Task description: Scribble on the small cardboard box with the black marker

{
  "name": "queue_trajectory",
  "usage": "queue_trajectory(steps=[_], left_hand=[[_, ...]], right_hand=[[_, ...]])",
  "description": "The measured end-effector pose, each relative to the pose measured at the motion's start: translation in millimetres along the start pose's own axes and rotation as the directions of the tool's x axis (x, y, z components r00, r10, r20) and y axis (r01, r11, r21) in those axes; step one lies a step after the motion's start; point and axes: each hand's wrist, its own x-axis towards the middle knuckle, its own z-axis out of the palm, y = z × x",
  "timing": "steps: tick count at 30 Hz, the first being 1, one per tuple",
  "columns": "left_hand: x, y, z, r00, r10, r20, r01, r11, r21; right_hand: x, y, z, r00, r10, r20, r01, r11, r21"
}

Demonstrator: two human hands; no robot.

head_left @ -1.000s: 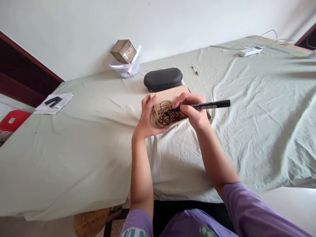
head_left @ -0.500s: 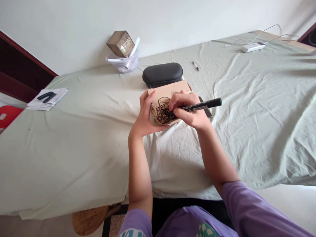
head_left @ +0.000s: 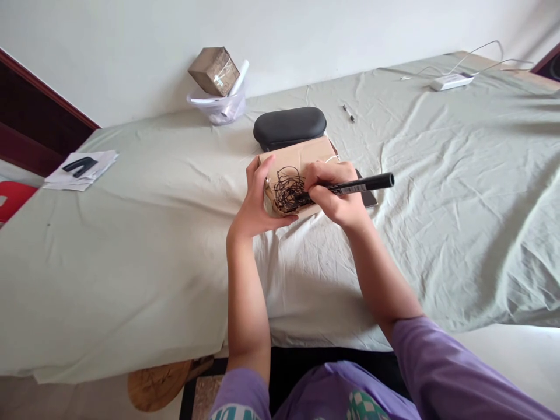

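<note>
A brown cardboard box (head_left: 297, 163) lies on the cloth-covered table (head_left: 131, 245), its near face covered with black scribbles (head_left: 287, 191). My left hand (head_left: 252, 204) grips the box's left end, fingers wrapped over the edge. My right hand (head_left: 335, 195) is closed round a black marker (head_left: 359, 185), whose tip rests on the scribbled patch. The marker's capped end points right.
A black oval case (head_left: 289, 126) sits just behind the box. Farther back stands a plastic bag holding a small cardboard box (head_left: 215, 71) and a white tube. Papers with a black object (head_left: 81, 168) lie far left, a small pen (head_left: 349, 112) and a white power strip (head_left: 452, 81) far right.
The marker tip has kept moving over the box face and the scribble has grown denser. The view has shifted slightly; both hands stay on the box.
</note>
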Motion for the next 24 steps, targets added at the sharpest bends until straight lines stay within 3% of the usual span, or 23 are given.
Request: queue_trajectory(steps=[7,11,15,16,18,21,24], left_hand=[[1.3,-1.0,0.9,1.0,0.017,-0.018,-0.017,1.0,0.005],[1.8,0.9,0.8,1.0,0.011,-0.019,-0.011,1.0,-0.001],[-0.4,-1.6,-2.3,1.0,-0.005,-0.016,0.005,1.0,-0.009],[-1.1,-3.3,-3.3,1.0,-0.002,-0.016,0.002,1.0,-0.012],[-2.5,-7.4,-5.1,1.0,0.003,-0.018,-0.003,1.0,-0.014],[-5.6,-14.6,-6.2,0.998,-0.042,-0.039,0.041,0.999,-0.009],[-10.8,-22.0,-6.3,0.979,-0.174,-0.106,0.173,0.985,-0.019]], right_hand=[[-0.8,-0.7,-1.8,0.996,0.027,0.08,-0.025,1.0,-0.018],[0.2,-4.0,-2.0,0.999,0.046,-0.009,-0.046,0.998,-0.045],[-0.4,-6.1,1.5,0.987,0.1,0.122,-0.106,0.993,0.043],[-0.8,-5.8,3.0,0.989,0.119,0.085,-0.127,0.988,0.093],[-1.0,-4.0,5.1,0.98,0.158,-0.12,-0.133,0.971,0.197],[1.7,0.1,1.3,0.884,0.189,-0.427,-0.097,0.969,0.228],[7.1,10.2,-15.0,0.808,0.175,-0.562,-0.113,0.983,0.143]])
